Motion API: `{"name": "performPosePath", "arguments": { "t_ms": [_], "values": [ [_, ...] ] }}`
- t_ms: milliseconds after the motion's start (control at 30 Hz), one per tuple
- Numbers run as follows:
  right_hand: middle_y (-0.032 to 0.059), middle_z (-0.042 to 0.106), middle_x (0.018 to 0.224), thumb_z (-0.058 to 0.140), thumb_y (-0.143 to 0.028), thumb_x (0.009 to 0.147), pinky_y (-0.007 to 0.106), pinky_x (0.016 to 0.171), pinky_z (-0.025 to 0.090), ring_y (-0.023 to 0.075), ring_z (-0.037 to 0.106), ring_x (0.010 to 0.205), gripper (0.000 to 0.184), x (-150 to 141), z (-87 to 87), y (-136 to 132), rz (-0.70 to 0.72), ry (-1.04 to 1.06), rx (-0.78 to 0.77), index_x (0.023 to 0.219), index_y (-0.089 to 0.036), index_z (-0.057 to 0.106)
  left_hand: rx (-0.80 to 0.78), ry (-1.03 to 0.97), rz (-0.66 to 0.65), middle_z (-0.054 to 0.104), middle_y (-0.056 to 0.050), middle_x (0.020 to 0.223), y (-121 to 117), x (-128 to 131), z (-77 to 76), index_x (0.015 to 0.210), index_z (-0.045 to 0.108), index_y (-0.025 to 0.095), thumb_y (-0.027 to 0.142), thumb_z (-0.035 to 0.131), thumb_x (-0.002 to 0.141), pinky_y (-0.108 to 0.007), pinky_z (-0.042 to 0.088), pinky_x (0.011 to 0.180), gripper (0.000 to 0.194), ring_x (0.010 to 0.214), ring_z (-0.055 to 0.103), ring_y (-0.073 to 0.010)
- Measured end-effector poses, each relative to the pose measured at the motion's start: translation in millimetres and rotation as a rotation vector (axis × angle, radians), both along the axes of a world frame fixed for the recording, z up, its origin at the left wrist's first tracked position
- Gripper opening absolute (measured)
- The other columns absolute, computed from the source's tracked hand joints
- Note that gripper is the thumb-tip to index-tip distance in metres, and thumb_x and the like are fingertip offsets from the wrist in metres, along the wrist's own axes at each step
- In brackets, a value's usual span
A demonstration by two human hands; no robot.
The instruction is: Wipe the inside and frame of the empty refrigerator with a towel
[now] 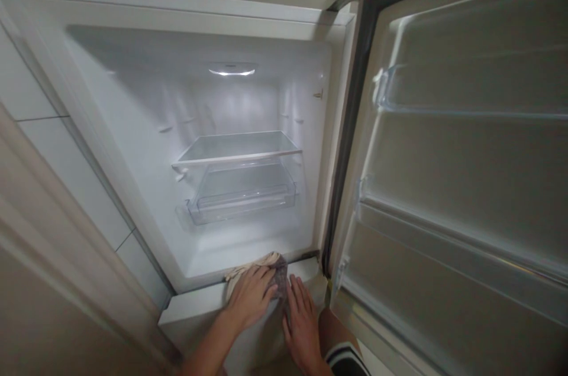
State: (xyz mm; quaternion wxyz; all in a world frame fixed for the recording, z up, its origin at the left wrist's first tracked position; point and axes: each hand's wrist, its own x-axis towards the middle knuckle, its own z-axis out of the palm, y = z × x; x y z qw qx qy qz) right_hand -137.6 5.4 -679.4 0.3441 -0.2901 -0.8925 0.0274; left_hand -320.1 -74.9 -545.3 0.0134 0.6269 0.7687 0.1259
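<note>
White tiles (pixel 33 83) were at far left, then the fridge (pixel 186 7), lit inside, glass shelf (pixel 239 147) above a clear drawer (pixel 244 198). Next, left hand (pixel 252 293): palm down on top of the cloth (pixel 280 276), fingers slanted forward and right; couldn't tell if they pinched a fold underneath. Cloth lay crumpled at the fridge's bottom front edge, over the ledge (pixel 195 307), longer way seemingly along that edge; it showed forward of the left fingers and out to their right, so left hand was nearer. Right hand (pixel 304 318) sat just right of it, fingers straight, close together, pointing forward, thumb slightly apart, gripping nothing visible; contact with cloth unclear. Leg (pixel 333 329) beside it, open door (pixel 465 169) far right
</note>
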Motion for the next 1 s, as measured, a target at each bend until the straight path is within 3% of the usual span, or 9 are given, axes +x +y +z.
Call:
{"name": "performPosePath", "arguments": {
  "t_ms": [233,333,433,567,633,700,833,933,1000],
  "values": [
    [0.0236,0.036,0.172,0.046,-0.030,0.102,0.066,0.110,0.050,0.0455,0.047,0.151,0.093,-9,-50.8,0,-0.283,0.151,-0.062,0.177,-0.014,-0.006,-0.018,-0.062,-0.097,0.068,-0.008,0.149,80,54,2.3,0.150,0.064,0.027,0.040,0.038,0.110,-0.051,0.045,0.123,0.050,0.138,0.060,-0.0289],
    [0.0286,0.044,0.166,0.043,-0.042,0.106,0.067,0.099,0.053,0.0496,0.056,0.141,0.091,-11,-58.0,5,-0.394,0.197,-0.065,0.177,-0.012,-0.006,-0.011,-0.057,-0.096,0.063,-0.011,0.156,89,69,-1.4,0.155,0.060,0.026,0.040,0.045,0.108,-0.055,0.044,0.123,0.051,0.145,0.055,-0.0333],
    [0.0274,0.045,0.165,0.044,-0.039,0.105,0.068,0.100,0.052,0.0504,0.056,0.140,0.091,-4,-52.5,11,-0.391,0.190,-0.071,0.177,-0.015,-0.006,0.002,-0.037,-0.044,0.057,-0.009,0.163,72,66,-10.5,0.158,0.057,0.029,0.036,0.050,0.107,-0.057,0.042,0.125,0.052,0.151,0.049,-0.0350],
    [0.0186,0.044,0.169,0.046,-0.025,0.103,0.062,0.111,0.050,0.0432,0.051,0.149,0.090,3,-26.8,21,-0.281,0.119,-0.046,0.178,-0.024,-0.004,0.044,0.017,0.149,0.058,-0.011,0.162,16,26,-41.6,0.156,0.061,0.032,0.029,0.055,0.102,-0.063,0.044,0.122,0.054,0.150,0.051,-0.0413],
    [0.0121,0.046,0.169,0.047,-0.028,0.106,0.056,0.113,0.051,0.0383,0.050,0.151,0.084,-5,-6.0,26,-0.182,0.086,0.026,0.179,-0.031,0.006,0.187,0.123,0.303,0.064,-0.004,0.157,-16,-6,-58.4,0.148,0.068,0.042,0.030,0.057,0.098,-0.057,0.051,0.117,0.052,0.144,0.057,-0.0389],
    [0.0074,0.046,0.170,0.049,-0.035,0.109,0.052,0.116,0.049,0.0347,0.048,0.153,0.074,-21,18.1,35,-0.096,0.064,0.079,0.177,-0.034,0.022,0.342,0.212,0.429,0.062,-0.007,0.159,-41,-40,-65.3,0.149,0.067,0.038,0.037,0.050,0.101,-0.058,0.054,0.112,0.051,0.145,0.056,-0.0396],
    [0.0078,0.060,0.158,0.049,-0.035,0.110,0.048,0.118,0.045,0.0305,0.056,0.144,0.048,-60,56.1,59,-0.004,0.063,0.103,0.156,-0.029,0.059,0.358,0.314,0.474,0.067,-0.015,0.152,-53,-95,-42.1,0.148,0.068,0.023,0.042,0.037,0.105,-0.058,0.046,0.120,0.057,0.143,0.058,-0.0363],
    [0.0088,0.071,0.137,0.050,-0.033,0.110,0.045,0.113,0.048,0.0280,0.064,0.129,0.033,-77,61.7,73,0.000,0.089,0.054,0.133,-0.027,0.072,0.223,0.274,0.482,0.070,-0.017,0.147,-30,-124,-16.5,0.142,0.070,0.015,0.039,0.035,0.104,-0.049,0.045,0.121,0.057,0.139,0.063,-0.0324],
    [0.0090,0.071,0.137,0.051,-0.034,0.110,0.045,0.113,0.048,0.0287,0.064,0.129,0.032,-81,56.9,77,-0.008,0.115,0.050,0.132,-0.027,0.072,0.187,0.242,0.513,0.072,-0.020,0.141,-7,-142,-4.7,0.134,0.073,0.011,0.033,0.038,0.102,-0.048,0.050,0.116,0.053,0.134,0.066,-0.0331]
  ]
}}
